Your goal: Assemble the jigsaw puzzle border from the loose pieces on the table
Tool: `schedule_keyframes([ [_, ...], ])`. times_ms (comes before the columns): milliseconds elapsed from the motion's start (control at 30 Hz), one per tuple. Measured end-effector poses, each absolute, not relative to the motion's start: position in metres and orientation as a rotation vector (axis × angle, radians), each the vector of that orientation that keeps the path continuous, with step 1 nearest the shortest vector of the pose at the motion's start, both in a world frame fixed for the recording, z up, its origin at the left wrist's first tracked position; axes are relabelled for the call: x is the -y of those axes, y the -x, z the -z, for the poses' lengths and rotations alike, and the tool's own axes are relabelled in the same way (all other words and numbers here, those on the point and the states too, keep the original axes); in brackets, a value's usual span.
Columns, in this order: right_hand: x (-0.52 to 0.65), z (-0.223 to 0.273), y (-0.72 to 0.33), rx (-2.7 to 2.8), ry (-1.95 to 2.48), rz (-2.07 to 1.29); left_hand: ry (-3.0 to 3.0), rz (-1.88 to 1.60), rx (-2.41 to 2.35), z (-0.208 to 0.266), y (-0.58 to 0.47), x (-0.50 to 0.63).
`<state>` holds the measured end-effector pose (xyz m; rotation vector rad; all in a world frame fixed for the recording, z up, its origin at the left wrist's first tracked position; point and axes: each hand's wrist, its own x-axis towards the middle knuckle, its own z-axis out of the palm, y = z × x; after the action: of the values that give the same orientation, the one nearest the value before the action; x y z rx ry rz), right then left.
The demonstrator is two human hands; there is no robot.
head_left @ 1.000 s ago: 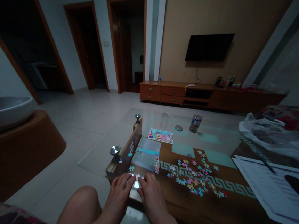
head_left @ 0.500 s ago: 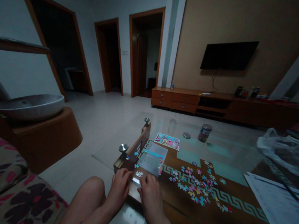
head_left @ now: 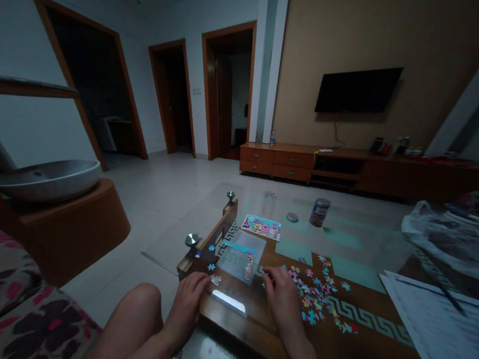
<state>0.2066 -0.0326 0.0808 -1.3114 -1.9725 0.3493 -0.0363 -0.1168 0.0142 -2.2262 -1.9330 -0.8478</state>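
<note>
Head view: left hand (head_left: pixel 189 298), fingers bent, beside a small piece cluster (head_left: pixel 216 280), perhaps steadying it; right hand (head_left: pixel 283 296), fingertips bunched, contents of either indiscernible, with loose puzzle pieces (head_left: pixel 318 291) to its right, seemingly spread for easy picking, and a partial puzzle border (head_left: pixel 249 263) ahead-left.

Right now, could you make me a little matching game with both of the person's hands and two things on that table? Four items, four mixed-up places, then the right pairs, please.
Items
1. Left hand
2. Right hand
3. Cartoon picture card
4. Round metal lid

Places
A. Just beyond the partly built jigsaw
B. At the near left corner of the table
C. Between the clear container and the printed canister
D. At the left side of the jigsaw-piece heap

Pairs: 1-B, 2-D, 3-A, 4-C
</note>
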Motion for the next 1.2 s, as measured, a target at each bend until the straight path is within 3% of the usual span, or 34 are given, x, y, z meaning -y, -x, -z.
schedule_keyframes([
  [400,0.003,-0.074,-0.261,1.764,1.341,-0.407,2.393,0.499,1.849,-0.029,0.092,0.076],
  [900,-0.018,-0.074,-0.345,1.444,1.651,-0.359,2.627,0.625,1.601,-0.016,0.077,0.044],
  [1200,-0.017,-0.074,-0.334,1.633,1.737,-0.328,2.634,0.804,1.353,-0.025,0.036,0.045],
])
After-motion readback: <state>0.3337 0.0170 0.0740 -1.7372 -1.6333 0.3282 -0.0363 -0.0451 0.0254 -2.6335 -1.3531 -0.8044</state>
